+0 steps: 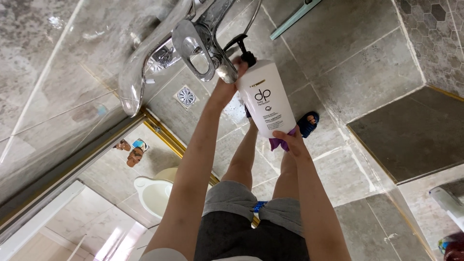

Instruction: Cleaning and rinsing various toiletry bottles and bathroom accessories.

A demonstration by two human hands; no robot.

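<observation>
- The left hand (pixel 231 77) is closed round the top of a white pump bottle (pixel 267 99), up by its black pump head (pixel 246 55).
- The right hand (pixel 289 141) is clamped on the bottle's bottom end, with a purple cloth (pixel 280 143) bunched between palm and bottle.
- The bottle is held in the air between both hands, tilted, with its pump end far and its base near; its label faces the camera.
- Just left of the pump end is a chrome shower tap (pixel 195 48), and its long curved handle (pixel 140 72) runs to the left.
- Below the bottle lies the grey tiled floor (pixel 348 58), with a square metal drain (pixel 186 96) to the left.
- The person's bare legs and grey shorts (pixel 241 203) show near, and a blue slipper (pixel 308 123) sits just right of the bottle's base.
- At the left, beyond a gold-edged threshold (pixel 164 130), stands a pale basin (pixel 154 193), and a pair of sandals (pixel 133 151) lies further off.
</observation>
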